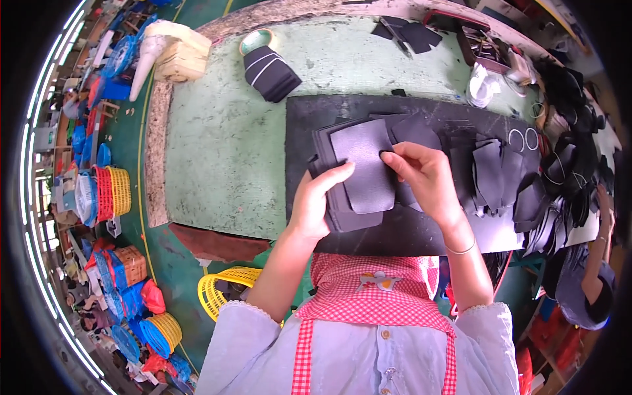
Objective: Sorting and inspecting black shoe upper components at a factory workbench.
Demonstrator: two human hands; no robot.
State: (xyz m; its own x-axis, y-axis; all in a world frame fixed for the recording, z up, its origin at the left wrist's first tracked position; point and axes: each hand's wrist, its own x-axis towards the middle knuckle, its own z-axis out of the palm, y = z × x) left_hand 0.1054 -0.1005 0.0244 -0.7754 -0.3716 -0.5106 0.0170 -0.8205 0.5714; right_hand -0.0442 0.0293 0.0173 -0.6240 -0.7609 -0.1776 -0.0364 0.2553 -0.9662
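While the left hand (313, 201) gripped the stack (359, 222) over the left part of the mat (301, 141), thumb on the top sheet (365, 174), and the right hand (426, 179) pinched that sheet's right edge, firm left pressure and a light right pinch seemed best for keeping edges aligned.
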